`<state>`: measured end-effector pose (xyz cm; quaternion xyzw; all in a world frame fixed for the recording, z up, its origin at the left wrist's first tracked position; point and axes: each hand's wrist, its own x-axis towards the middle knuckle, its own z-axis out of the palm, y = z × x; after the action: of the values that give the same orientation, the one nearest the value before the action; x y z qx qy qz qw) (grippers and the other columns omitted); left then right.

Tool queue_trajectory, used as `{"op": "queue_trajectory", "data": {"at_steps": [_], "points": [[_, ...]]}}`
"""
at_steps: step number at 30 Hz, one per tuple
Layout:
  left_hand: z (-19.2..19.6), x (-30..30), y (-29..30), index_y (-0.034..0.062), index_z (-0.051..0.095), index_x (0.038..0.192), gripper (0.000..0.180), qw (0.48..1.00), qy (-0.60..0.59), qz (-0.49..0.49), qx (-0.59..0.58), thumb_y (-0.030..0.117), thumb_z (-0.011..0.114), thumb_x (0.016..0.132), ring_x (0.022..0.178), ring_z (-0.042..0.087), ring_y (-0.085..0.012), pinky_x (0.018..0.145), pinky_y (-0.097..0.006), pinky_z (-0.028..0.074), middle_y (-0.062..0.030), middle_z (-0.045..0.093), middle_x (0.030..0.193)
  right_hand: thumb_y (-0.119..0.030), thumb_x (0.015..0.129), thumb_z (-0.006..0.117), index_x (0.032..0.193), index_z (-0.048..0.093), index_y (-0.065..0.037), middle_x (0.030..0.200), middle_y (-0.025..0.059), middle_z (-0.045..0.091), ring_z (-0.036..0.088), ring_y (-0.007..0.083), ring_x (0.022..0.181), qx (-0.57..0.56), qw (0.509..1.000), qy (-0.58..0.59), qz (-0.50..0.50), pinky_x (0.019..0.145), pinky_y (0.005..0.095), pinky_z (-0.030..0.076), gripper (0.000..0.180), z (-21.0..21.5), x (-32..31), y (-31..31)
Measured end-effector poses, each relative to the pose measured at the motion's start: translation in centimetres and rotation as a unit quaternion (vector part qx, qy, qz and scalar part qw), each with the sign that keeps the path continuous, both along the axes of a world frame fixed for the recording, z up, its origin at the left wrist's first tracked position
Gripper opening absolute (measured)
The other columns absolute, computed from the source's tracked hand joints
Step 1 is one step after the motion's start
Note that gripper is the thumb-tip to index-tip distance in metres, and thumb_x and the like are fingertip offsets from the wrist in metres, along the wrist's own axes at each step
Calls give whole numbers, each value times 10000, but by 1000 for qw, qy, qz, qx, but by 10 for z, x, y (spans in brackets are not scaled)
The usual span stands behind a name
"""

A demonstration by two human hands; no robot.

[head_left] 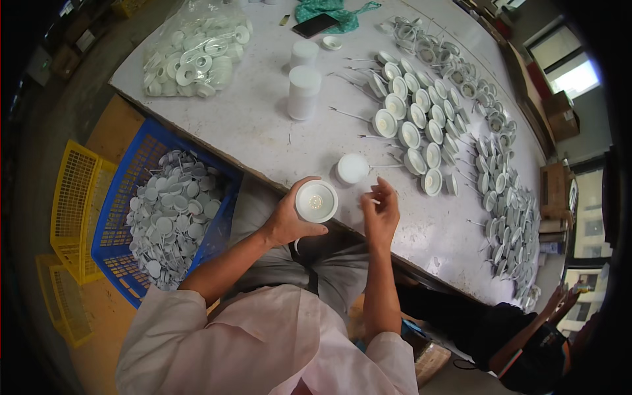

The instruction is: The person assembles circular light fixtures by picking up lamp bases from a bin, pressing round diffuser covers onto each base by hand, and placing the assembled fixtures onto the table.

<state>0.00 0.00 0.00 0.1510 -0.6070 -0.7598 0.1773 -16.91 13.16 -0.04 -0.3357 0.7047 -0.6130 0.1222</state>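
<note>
My left hand (pixel 288 214) is closed around the rim of a round white downlight (pixel 316 201), just in front of the table's near edge. Its hollow face is turned up, with small yellowish dots at its centre. My right hand (pixel 380 212) is raised to the right of it, fingers half bent and apart, with nothing visible in them. Beyond the two hands, a short stack of white discs (pixel 353 169) stands on the table. Many white downlights with wires (pixel 409 135) lie in rows to the right of this stack.
Taller white disc stacks (pixel 303 95) stand further back, near a phone (pixel 315 26) and green plastic (pixel 339 12). A clear bag of white rings (pixel 197 59) sits far left. Left of me, a blue basket (pixel 118 253) holds grey-white discs. Another person (pixel 520 342) is at lower right.
</note>
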Motion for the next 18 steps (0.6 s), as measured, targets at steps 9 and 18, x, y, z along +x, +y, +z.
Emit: {"op": "queue_trajectory", "data": {"at_steps": [9,18], "points": [[-2,8,-1,8,308,1403,917,998,-25,-2,-61,114,850,670,1224,461,-176,1047,-314,357,-98,503,1298,-299,817,745,762,578,-22,672,21,576,502,88,587,178,977,-86,-75,557,247,431,328,-2,-34,-44],[-3,9,2,9,315,1402,907,998,-18,-6,-54,99,846,673,1213,470,-172,1041,-311,364,-94,512,1287,-218,941,586,776,554,-82,667,8,565,482,64,558,36,947,-319,-15,525,202,394,216,-3,-34,-19]]}}
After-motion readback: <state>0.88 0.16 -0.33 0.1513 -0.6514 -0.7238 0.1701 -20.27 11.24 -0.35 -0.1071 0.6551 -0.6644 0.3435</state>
